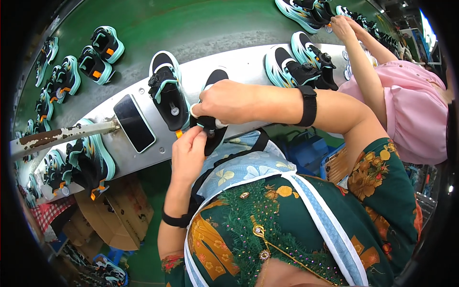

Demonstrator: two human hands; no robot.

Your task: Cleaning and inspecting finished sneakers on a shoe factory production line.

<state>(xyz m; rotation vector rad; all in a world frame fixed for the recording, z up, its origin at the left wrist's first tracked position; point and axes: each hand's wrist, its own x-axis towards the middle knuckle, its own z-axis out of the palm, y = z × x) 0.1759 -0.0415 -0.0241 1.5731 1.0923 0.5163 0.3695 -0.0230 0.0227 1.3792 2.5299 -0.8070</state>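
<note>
A black sneaker with a mint-and-white sole (216, 76) lies in front of me on the metal ledge, toe pointing away. My right hand (224, 101) is closed over its middle and hides most of the upper. White bands show around fingers of that hand. At the shoe's opening, my left hand (188, 152) pinches the black edge between thumb and fingers. Exactly what lies between the fingertips is hidden. Just left stands a matching sneaker (167, 91), with a dial at its side and an orange heel tab (179, 133) close to my left fingers.
A phone (135, 123) lies on the ledge (234, 60) beside a rusty metal bar (62, 138). More sneakers (98, 60) sit on the green belt (143, 28). To the right, a person in pink (411, 105) handles another sneaker (303, 14). Cardboard boxes (117, 210) stand below.
</note>
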